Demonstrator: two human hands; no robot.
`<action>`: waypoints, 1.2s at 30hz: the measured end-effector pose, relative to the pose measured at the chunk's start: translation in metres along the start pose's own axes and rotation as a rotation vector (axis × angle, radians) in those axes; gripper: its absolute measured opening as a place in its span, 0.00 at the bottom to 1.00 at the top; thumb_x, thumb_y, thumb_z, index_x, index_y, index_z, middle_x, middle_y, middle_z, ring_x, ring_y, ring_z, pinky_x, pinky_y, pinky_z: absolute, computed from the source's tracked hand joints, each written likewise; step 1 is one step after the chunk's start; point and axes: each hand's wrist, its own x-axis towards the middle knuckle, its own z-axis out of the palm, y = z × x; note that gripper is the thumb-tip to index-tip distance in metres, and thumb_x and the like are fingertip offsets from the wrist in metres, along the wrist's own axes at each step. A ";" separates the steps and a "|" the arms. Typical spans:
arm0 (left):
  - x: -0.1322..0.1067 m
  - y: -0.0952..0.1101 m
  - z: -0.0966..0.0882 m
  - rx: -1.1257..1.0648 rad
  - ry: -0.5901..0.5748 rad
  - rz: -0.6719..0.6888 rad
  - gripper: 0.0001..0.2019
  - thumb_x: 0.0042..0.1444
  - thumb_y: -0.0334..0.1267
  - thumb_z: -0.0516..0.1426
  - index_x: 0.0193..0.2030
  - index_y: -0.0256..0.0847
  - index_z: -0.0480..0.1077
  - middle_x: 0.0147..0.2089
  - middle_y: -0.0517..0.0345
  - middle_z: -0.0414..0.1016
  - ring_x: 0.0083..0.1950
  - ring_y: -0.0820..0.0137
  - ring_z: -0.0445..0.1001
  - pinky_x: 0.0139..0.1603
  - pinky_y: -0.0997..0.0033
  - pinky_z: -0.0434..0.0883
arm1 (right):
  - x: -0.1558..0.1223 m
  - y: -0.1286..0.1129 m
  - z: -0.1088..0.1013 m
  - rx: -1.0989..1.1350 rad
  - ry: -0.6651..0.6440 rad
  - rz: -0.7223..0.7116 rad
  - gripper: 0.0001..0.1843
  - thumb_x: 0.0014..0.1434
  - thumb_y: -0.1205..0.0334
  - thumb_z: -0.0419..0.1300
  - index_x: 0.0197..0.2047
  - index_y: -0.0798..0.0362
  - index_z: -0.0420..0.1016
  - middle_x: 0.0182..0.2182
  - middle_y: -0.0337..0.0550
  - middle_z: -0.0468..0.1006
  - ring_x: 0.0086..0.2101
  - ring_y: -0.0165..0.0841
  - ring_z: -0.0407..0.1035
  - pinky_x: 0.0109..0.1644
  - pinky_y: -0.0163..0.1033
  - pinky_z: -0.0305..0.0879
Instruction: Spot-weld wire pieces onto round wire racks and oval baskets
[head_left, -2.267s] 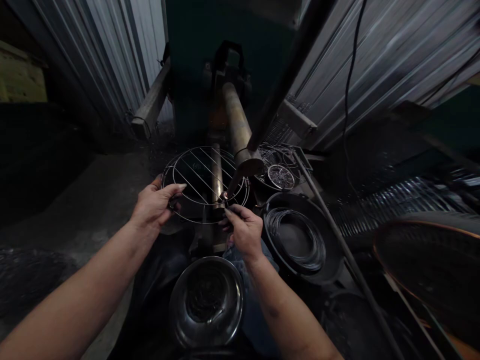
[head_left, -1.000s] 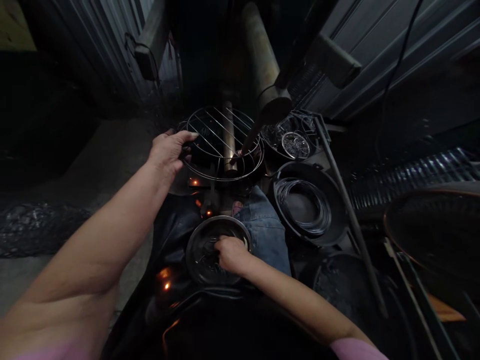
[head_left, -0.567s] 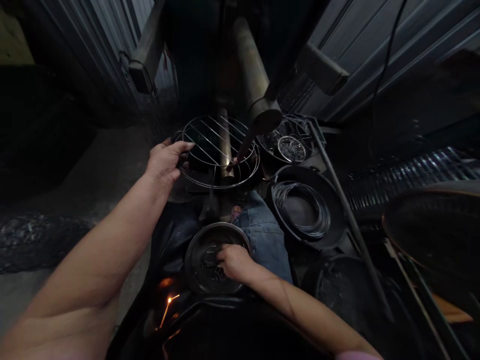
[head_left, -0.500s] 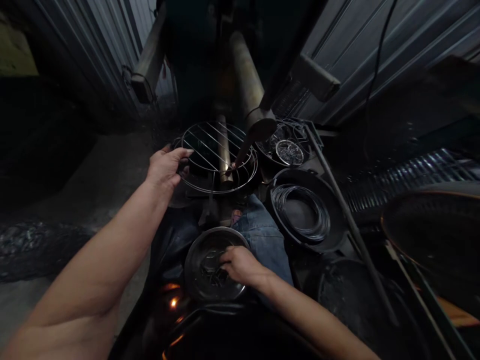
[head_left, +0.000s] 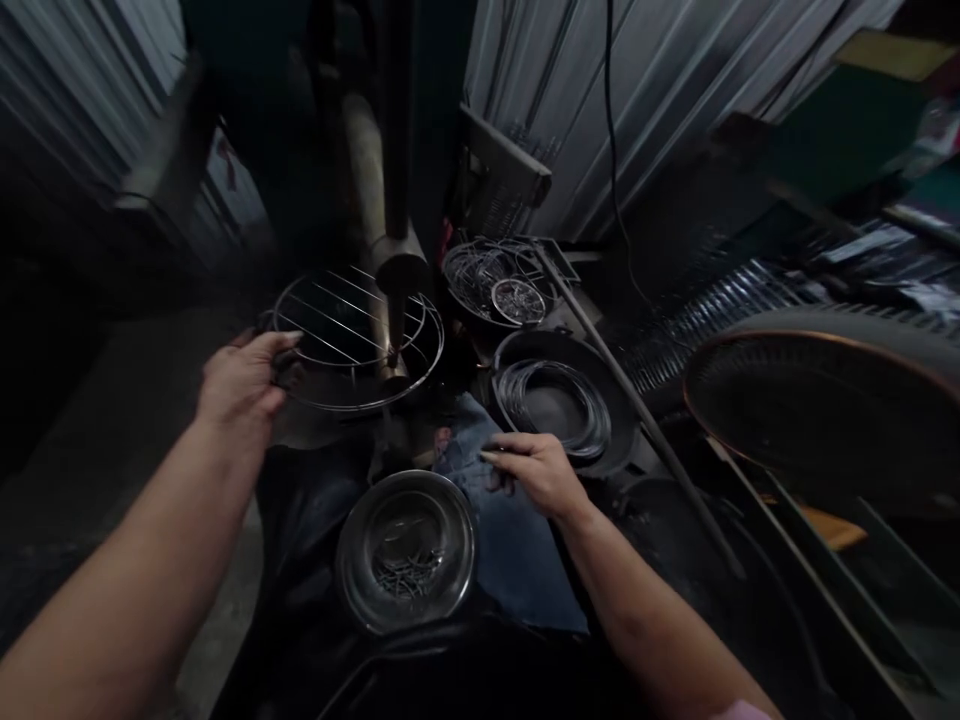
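Note:
My left hand (head_left: 244, 385) is closed on the left rim of a round wire rack (head_left: 330, 345), which has parallel bars across its top ring and a second ring below. The rack sits between the two metal electrodes of a welding machine (head_left: 396, 275). My right hand (head_left: 536, 470) is raised over my jeans, thumb and fingers pinched together; whatever lies between the fingertips is too small to make out. On my lap rests a steel bowl (head_left: 352, 560) with short metal pieces (head_left: 409, 573) in its bottom.
A dark pan with a wire coil (head_left: 592, 410) stands at right, and behind it a basin of wire rings (head_left: 480, 275). A long bar (head_left: 637, 400) runs beside them. A large round tray (head_left: 817, 400) is at far right. A cable (head_left: 615, 150) hangs by the corrugated wall (head_left: 555, 80).
My right hand has come up out of the bowl, rising to the right. My left hand keeps hold of the rack. The view has turned to the right.

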 end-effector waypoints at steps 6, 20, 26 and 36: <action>-0.012 0.003 -0.003 -0.099 0.067 -0.031 0.17 0.30 0.26 0.65 0.31 0.36 0.67 0.24 0.62 0.70 0.22 0.74 0.68 0.18 0.76 0.66 | 0.056 -0.045 0.087 0.406 -0.004 -0.144 0.15 0.40 0.58 0.70 0.32 0.55 0.78 0.19 0.35 0.75 0.16 0.28 0.69 0.14 0.28 0.59; -0.045 -0.010 -0.004 -0.195 -0.025 0.123 0.21 0.31 0.33 0.69 0.34 0.38 0.69 0.30 0.63 0.69 0.24 0.76 0.69 0.21 0.78 0.65 | 0.069 -0.002 0.110 -0.039 0.173 -0.386 0.07 0.49 0.59 0.65 0.32 0.52 0.81 0.25 0.40 0.77 0.25 0.30 0.70 0.27 0.34 0.67; -0.047 -0.009 -0.002 -0.245 -0.045 0.113 0.20 0.32 0.33 0.69 0.33 0.39 0.68 0.30 0.65 0.67 0.24 0.78 0.67 0.22 0.78 0.64 | 0.060 -0.021 0.114 0.070 0.131 -0.218 0.11 0.47 0.57 0.65 0.32 0.55 0.80 0.19 0.37 0.75 0.17 0.28 0.66 0.21 0.33 0.63; -0.036 -0.006 0.004 -0.227 -0.010 0.029 0.23 0.29 0.32 0.69 0.35 0.40 0.69 0.32 0.65 0.67 0.25 0.79 0.67 0.24 0.79 0.65 | 0.062 -0.026 0.122 0.239 0.252 -0.219 0.11 0.47 0.55 0.66 0.29 0.55 0.77 0.19 0.37 0.75 0.19 0.30 0.70 0.22 0.33 0.67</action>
